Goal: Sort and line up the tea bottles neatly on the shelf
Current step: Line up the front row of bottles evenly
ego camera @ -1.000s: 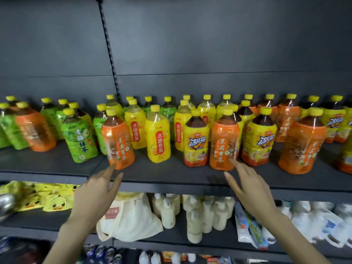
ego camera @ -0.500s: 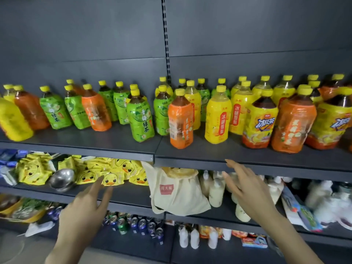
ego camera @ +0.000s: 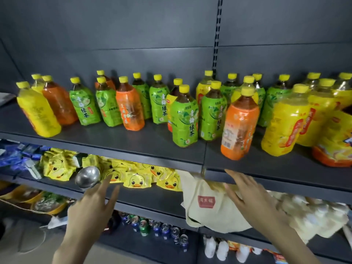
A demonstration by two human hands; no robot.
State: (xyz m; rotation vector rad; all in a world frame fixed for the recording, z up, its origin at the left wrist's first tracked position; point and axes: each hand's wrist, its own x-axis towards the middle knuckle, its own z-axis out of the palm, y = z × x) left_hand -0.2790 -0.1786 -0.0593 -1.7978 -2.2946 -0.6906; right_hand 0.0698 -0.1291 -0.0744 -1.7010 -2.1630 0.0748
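Several tea bottles with yellow caps stand mixed on the dark shelf [ego camera: 122,143]. A yellow bottle [ego camera: 38,111] and an orange bottle [ego camera: 60,103] stand at the far left. Green bottles [ego camera: 84,105] fill the middle, with one orange bottle [ego camera: 130,109] among them. A green bottle [ego camera: 183,121] and an orange bottle [ego camera: 239,126] stand nearest the front edge. Yellow bottles [ego camera: 283,124] crowd the right. My left hand [ego camera: 91,210] hovers below the shelf, fingers spread, holding nothing. My right hand [ego camera: 249,197] is raised with straight fingers just under the shelf's front edge.
The lower shelf holds yellow duck-print packets [ego camera: 137,180], a metal scoop [ego camera: 87,177], blue packets [ego camera: 17,155] and a cream cloth bag [ego camera: 209,202]. Drink cans [ego camera: 156,225] stand on the bottom level. A slotted upright [ego camera: 217,35] runs up the back panel.
The view has swung left along the shelf, bringing the green bottles and the left end to the centre. Both hands dropped from the shelf edge to below it and stayed empty.
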